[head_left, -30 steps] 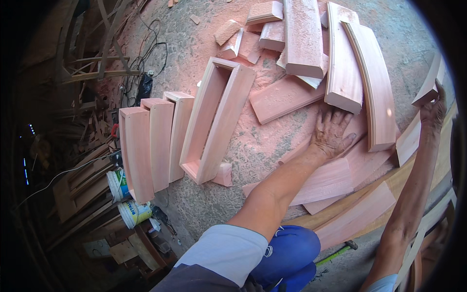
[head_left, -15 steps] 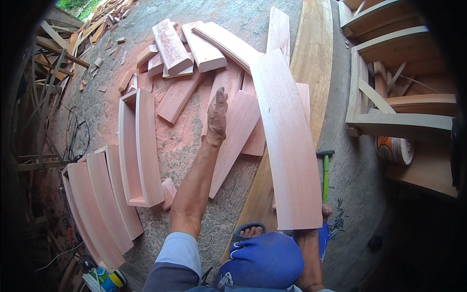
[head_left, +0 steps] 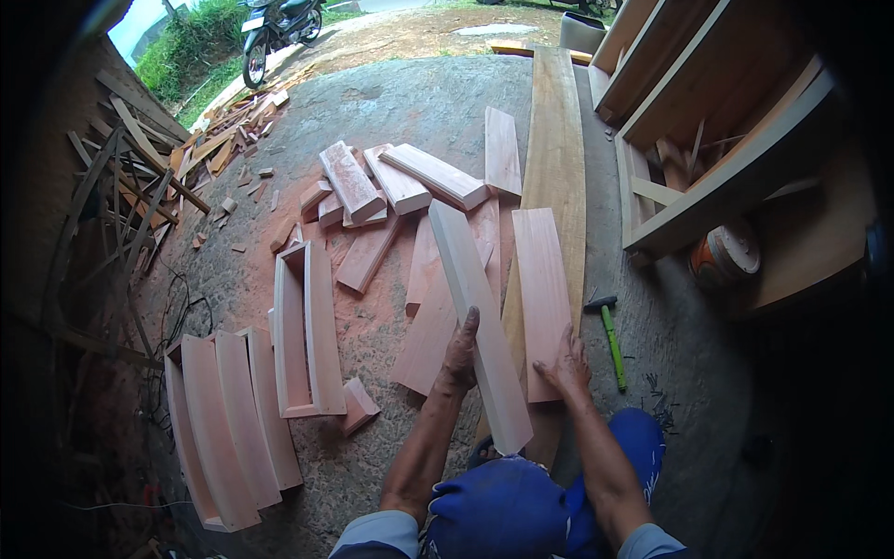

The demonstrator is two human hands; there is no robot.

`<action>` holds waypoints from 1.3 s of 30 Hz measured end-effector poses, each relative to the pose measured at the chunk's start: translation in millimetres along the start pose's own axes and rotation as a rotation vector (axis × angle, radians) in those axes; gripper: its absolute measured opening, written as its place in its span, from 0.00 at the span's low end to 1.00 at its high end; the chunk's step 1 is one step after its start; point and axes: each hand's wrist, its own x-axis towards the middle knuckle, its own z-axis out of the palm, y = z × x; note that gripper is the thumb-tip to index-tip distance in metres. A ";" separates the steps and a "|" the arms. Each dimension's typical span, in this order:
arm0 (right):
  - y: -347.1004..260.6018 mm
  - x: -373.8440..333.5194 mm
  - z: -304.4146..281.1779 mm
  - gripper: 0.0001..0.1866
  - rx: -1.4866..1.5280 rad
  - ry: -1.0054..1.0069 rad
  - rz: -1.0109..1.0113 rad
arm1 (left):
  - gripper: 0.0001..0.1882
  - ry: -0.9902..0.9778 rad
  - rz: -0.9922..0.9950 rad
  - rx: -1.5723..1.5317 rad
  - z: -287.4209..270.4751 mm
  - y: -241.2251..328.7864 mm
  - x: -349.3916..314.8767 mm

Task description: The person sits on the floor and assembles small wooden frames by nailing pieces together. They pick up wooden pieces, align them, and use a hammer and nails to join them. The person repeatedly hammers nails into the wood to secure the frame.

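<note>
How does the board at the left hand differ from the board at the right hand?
The left board slants, its far end leaning left; the right board runs nearly straight up the picture.
The left board shows two long faces meeting at a ridge; the right board shows mainly one broad, flat face.
The left board looks longer in this view than the right board.
Both are pale pinkish wood.

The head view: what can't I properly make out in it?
All in the head view:
- Left hand: some fingers are hidden behind the narrow board.
- Pile of boards: upper pieces cover parts of the lower ones, so no sure count.
- Motorbike: its top is cut off by the upper edge.
- Dark bits by the hammer: too small to identify.
</note>
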 end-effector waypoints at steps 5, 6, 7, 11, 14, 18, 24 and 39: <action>27.5 16.8 -4.0 0.58 0.254 0.021 0.113 | 0.40 0.017 0.235 0.304 40.0 -30.4 29.4; 32.1 19.1 -7.7 0.54 0.341 -0.003 0.118 | 0.40 0.029 0.253 0.366 45.7 -35.1 34.1; 37.3 21.0 -12.5 0.49 0.388 -0.047 0.055 | 0.41 0.038 0.272 0.428 51.8 -39.2 39.1; 51.2 7.5 -31.7 0.35 0.361 -0.014 -0.133 | 0.44 0.030 0.296 0.524 60.7 -61.9 59.1; 37.0 -11.6 -46.6 0.33 0.247 -0.036 -0.168 | 0.45 0.082 0.247 0.563 48.9 -90.4 80.3; 26.7 -35.1 -27.4 0.42 0.437 -0.135 -0.210 | 0.47 0.278 0.169 0.836 35.5 -120.3 103.4; 13.5 -68.4 -7.1 0.68 0.144 -0.152 -0.139 | 0.40 0.230 0.452 0.873 34.0 -110.7 116.4; 88.9 -135.6 -33.8 0.61 -0.049 -0.201 -0.524 | 0.44 0.007 0.532 0.619 17.2 -7.5 279.7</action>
